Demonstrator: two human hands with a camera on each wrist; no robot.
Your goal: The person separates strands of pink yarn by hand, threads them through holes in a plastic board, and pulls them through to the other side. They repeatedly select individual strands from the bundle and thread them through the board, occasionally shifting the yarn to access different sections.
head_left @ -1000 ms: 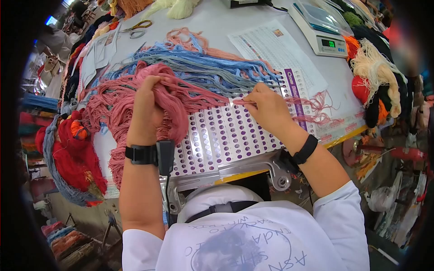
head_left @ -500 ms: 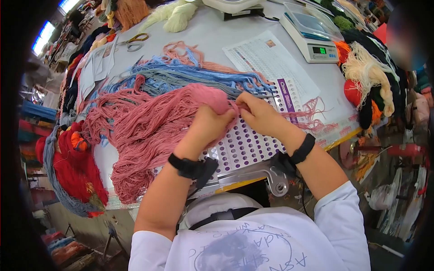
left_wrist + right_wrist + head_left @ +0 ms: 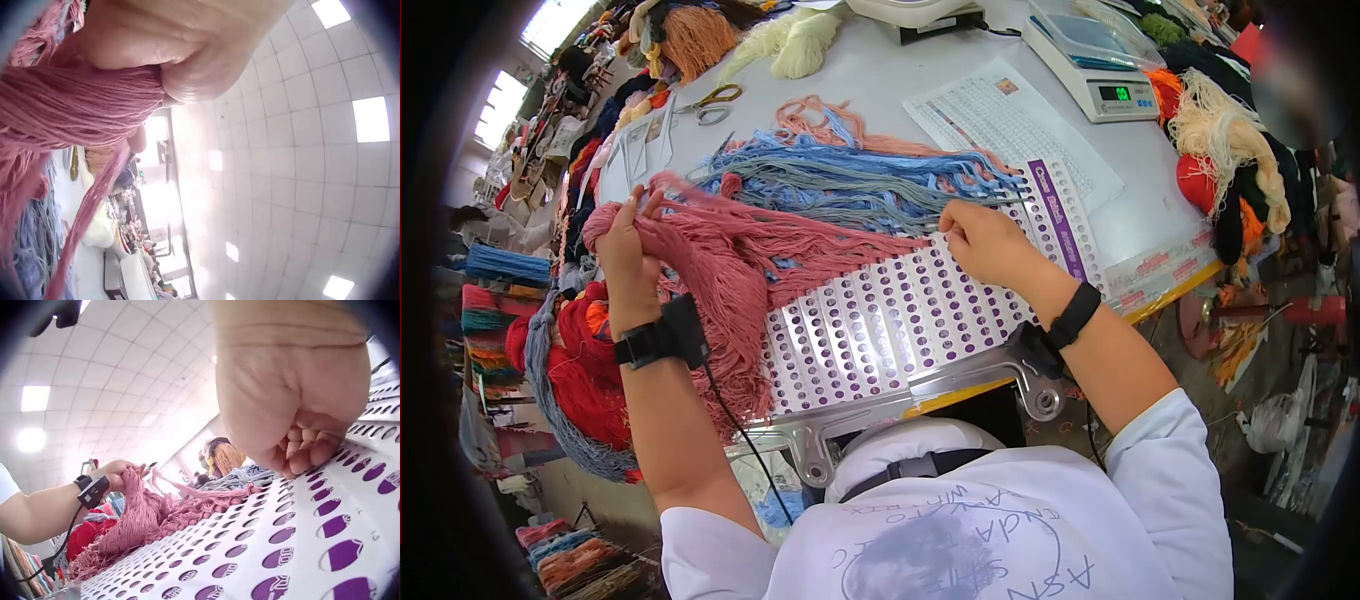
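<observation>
In the head view my left hand [image 3: 632,245] is at the table's left side, gripping a thick bundle of pink thread [image 3: 710,240]. The left wrist view shows the pink strands running through the grip, with one loose strand hanging beyond the fingers. My right hand [image 3: 990,245] is over the white perforated card [image 3: 870,320], fingers curled and fingertips right at its holes in the right wrist view. No thread shows in the curled fingers [image 3: 306,450]. The pink threads run along the card's upper part to near that hand. Blue and grey threads [image 3: 850,170] lie behind them.
A printed chart [image 3: 1010,125] lies under the card's far side. A digital scale [image 3: 1090,85] stands at the back right beside heaped yarn [image 3: 1215,150]. Scissors [image 3: 718,98] lie at the back left. Red and grey-blue skeins [image 3: 585,380] hang over the left edge.
My left hand came over beside the right hand, then swung far left with the pink thread. Loose pink ends past the card's right side are gone. The right hand, earlier pinching strands, shows none now.
</observation>
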